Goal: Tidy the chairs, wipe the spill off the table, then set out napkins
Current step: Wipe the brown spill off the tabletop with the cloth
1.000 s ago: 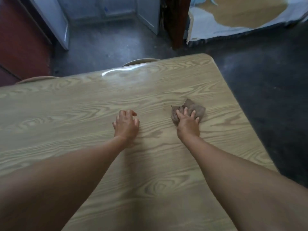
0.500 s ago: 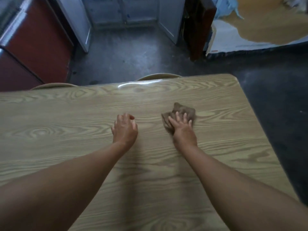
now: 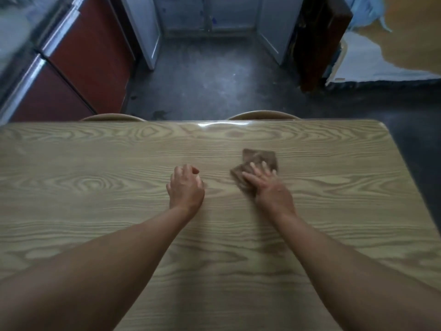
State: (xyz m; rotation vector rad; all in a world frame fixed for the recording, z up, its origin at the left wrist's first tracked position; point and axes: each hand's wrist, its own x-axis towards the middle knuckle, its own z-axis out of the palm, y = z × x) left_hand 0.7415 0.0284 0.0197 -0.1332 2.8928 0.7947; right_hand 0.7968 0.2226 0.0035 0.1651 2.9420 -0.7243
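A brown cloth (image 3: 259, 157) lies on the light wood-grain table (image 3: 95, 187), right of centre. My right hand (image 3: 267, 187) presses flat on the cloth's near part, fingers spread over it. To its left my left hand (image 3: 185, 187) rests on the bare tabletop with its fingers curled under, holding nothing. Two chair backs (image 3: 112, 117) (image 3: 262, 115) show just beyond the table's far edge, pushed in. I see no spill and no napkins.
A red cabinet (image 3: 78, 68) stands at the far left. Dark floor (image 3: 214, 80) lies beyond the table, with pale cupboard doors behind. A dark wooden post (image 3: 317, 44) and a torn floor covering (image 3: 381, 51) sit at the far right. The table's right corner (image 3: 381, 126) is rounded.
My right hand has slid the cloth leftward across the table toward the middle. The camera has tilted up, showing more floor and the cabinet. My left hand has stayed put.
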